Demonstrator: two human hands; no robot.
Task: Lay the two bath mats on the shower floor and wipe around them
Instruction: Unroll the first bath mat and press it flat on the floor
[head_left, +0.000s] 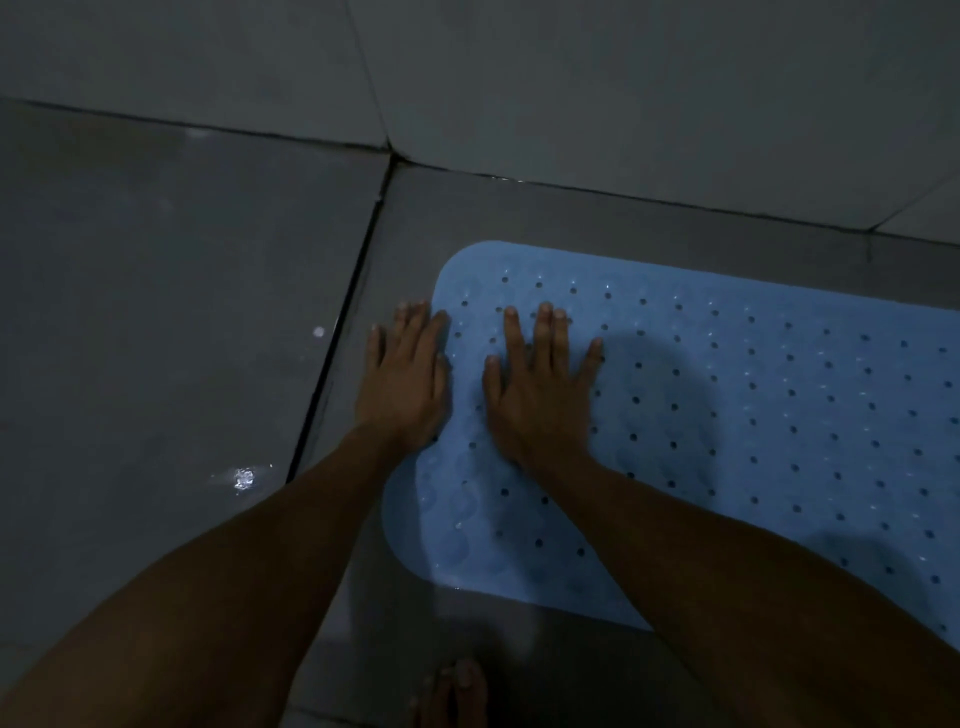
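A light blue bath mat (727, 415) with rows of small holes lies flat on the dark grey tiled floor (156, 312), running off the right edge of view. My left hand (402, 379) presses flat on the mat's left edge, its fingers reaching partly over onto the tile. My right hand (540, 384) lies flat on the mat beside it, fingers spread. Only one mat is in view, and no cloth is visible.
A tiled wall (571, 93) rises just beyond the mat's far edge. A dark grout line (337, 332) runs down the floor left of the mat. Wet spots glint on the left tile (244, 478). A bare foot (457, 691) shows at the bottom edge.
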